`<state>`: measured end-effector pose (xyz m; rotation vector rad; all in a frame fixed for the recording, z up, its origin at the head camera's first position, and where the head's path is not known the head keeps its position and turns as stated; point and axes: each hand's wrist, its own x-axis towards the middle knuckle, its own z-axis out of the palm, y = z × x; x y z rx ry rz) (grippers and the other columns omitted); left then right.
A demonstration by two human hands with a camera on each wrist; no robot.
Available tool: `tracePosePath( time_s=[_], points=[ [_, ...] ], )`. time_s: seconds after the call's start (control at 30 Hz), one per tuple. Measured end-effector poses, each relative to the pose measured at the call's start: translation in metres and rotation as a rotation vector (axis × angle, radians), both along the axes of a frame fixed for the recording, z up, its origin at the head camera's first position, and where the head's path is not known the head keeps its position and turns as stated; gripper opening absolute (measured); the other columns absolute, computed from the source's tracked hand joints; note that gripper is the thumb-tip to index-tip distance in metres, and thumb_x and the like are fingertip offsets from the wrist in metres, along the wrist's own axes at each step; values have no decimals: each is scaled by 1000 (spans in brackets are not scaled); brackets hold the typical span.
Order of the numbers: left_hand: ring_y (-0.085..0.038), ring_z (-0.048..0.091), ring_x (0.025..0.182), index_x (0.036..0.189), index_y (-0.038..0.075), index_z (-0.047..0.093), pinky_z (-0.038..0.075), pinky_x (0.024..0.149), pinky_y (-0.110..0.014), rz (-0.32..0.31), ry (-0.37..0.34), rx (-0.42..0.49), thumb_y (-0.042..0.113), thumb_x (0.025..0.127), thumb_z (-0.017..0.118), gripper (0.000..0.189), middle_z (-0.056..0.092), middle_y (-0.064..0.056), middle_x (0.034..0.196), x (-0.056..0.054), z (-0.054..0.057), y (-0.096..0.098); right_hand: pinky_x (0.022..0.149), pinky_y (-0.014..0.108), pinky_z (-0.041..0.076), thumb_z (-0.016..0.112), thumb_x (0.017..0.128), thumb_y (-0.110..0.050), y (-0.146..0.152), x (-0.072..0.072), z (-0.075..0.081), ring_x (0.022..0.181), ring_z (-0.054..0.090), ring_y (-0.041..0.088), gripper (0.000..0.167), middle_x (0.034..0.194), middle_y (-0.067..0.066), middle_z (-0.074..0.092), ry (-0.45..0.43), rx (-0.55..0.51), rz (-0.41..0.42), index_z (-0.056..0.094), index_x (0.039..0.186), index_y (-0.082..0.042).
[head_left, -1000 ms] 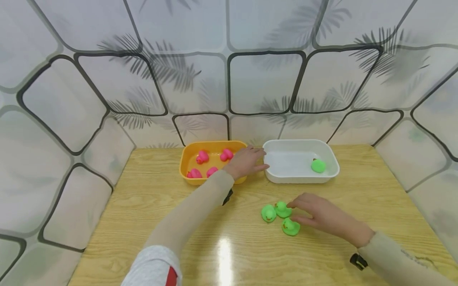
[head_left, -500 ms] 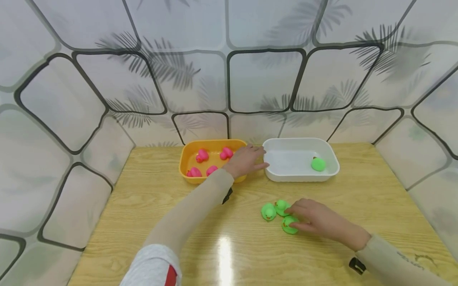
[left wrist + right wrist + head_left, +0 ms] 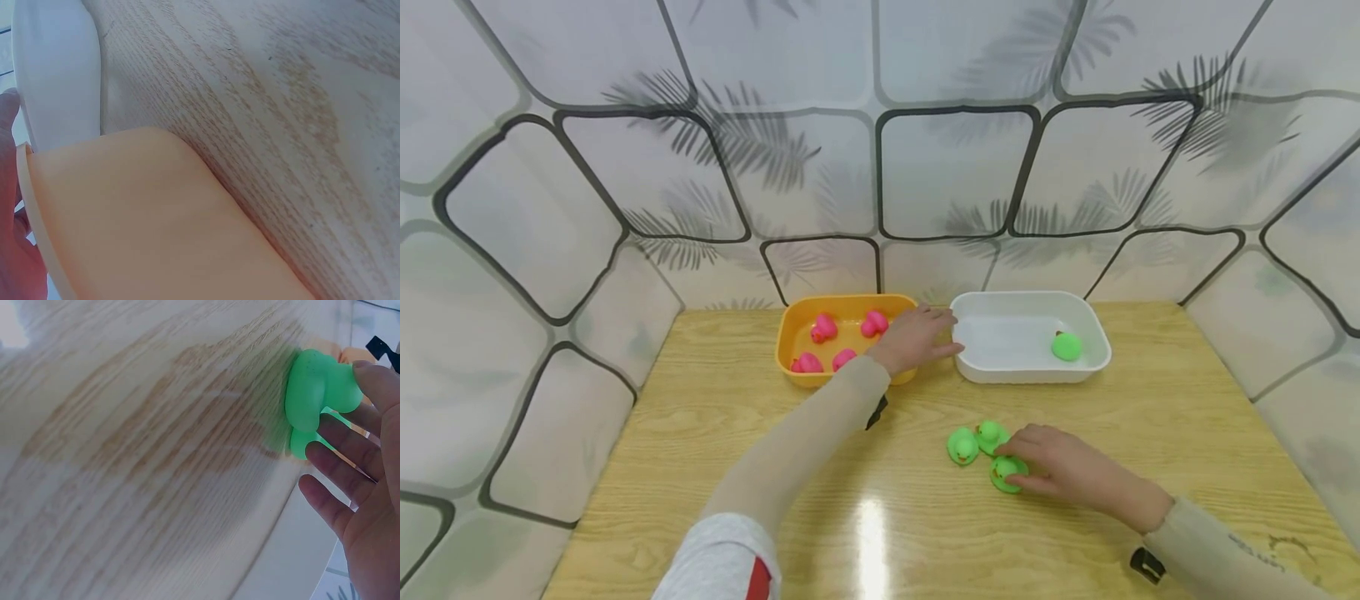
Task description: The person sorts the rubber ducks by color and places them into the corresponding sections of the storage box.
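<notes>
My left hand (image 3: 915,340) reaches over the right end of the orange tray (image 3: 784,337), its fingers straight and its fingertips at the left rim of the white tray (image 3: 1032,377). In the left wrist view, part of the left hand (image 3: 19,244) shows beyond the orange tray's rim. My right hand (image 3: 1070,462) pinches a green rubber duck (image 3: 1002,472) on the table between thumb and index finger; its other fingers stay extended in the right wrist view. Two more green rubber ducks stand close by: one (image 3: 962,447) at the left, another (image 3: 988,435) just behind.
Several pink rubber ducks (image 3: 824,327) lie in the orange tray, partly hidden by the left arm. One green duck (image 3: 1067,347) lies at the right end of the white tray. Both trays stand at the back of the wooden table (image 3: 715,433), before a patterned wall (image 3: 955,175).
My right hand has come down and slightly toward me, and its thumb and index finger have closed about the nearest green rubber duck. The left hand has not moved.
</notes>
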<state>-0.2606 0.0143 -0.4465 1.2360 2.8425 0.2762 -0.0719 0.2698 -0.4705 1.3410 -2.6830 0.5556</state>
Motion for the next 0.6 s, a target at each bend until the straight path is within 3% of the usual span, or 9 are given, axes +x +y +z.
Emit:
tracePosePath(
  time_s=[0.3,0.6],
  points=[
    [-25,52,137,145,13,59,43,115,-39,8,7,-17,54,104,57,58,59,-3,149,0,-1,1,81,34,59,79,93,-26,2,2,1,95,65,9,28,106,-8,70,-13,14,-9,74,118,-14],
    [-26,50,139,145,13,59,40,118,-40,10,-5,-26,53,104,57,57,58,-4,150,3,5,1,79,32,58,81,91,-22,6,3,1,94,65,8,27,106,-9,70,-24,2,-21,73,116,-13]
  ],
)
